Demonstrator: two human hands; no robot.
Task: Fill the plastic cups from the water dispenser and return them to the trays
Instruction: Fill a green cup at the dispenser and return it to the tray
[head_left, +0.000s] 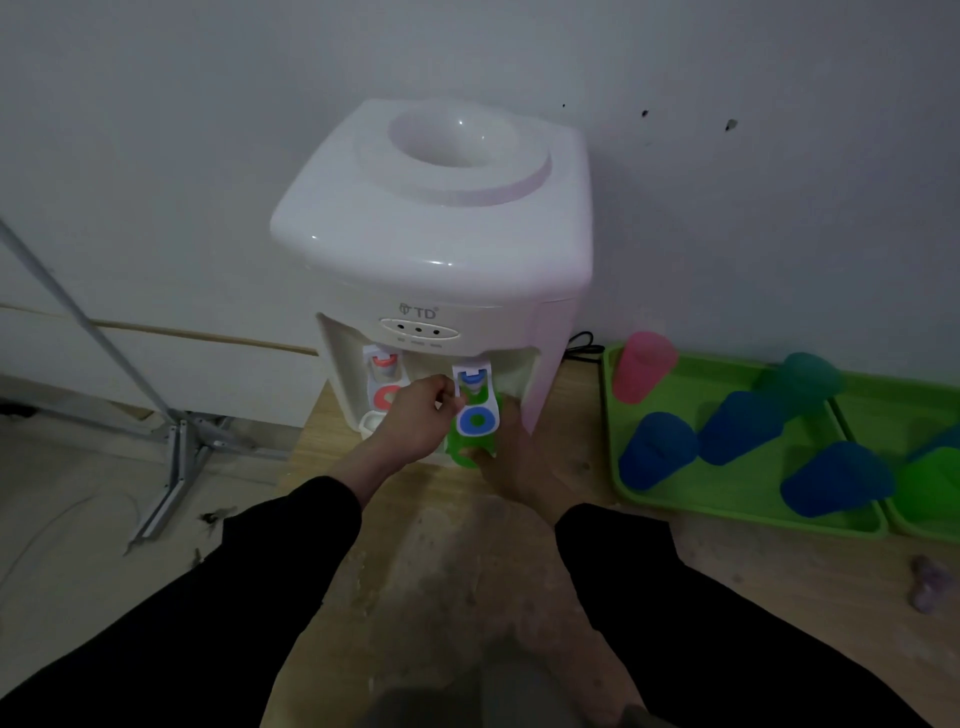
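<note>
Far to the left of the grip a metal stand (166, 457) slants across the floor, well apart from the work. Closer in, the red tap (385, 382) sits just beside the left hand (415, 423). A knuckle drifting that way could press it, and it is probably the hot one. That hand's curled fingers pinch the edge of the blue tap lever (475, 400) on the water dispenser (431, 234). Directly under the lever is the green cup (460, 449), gripped by the right hand (511, 457), whose thumb lies on the cup wall. The lever hides the cup's mouth, so the water level cannot be read and overfilling is the likeliest slip. The recess wall stands close on the right of this hand, so the cup should come out toward the body, kept level. Further right the green tray (743, 512) holds a pink cup (643, 366) and blue cups (657, 449). Its raised rim could catch a low cup, though there is bare tray floor between the cups.
</note>
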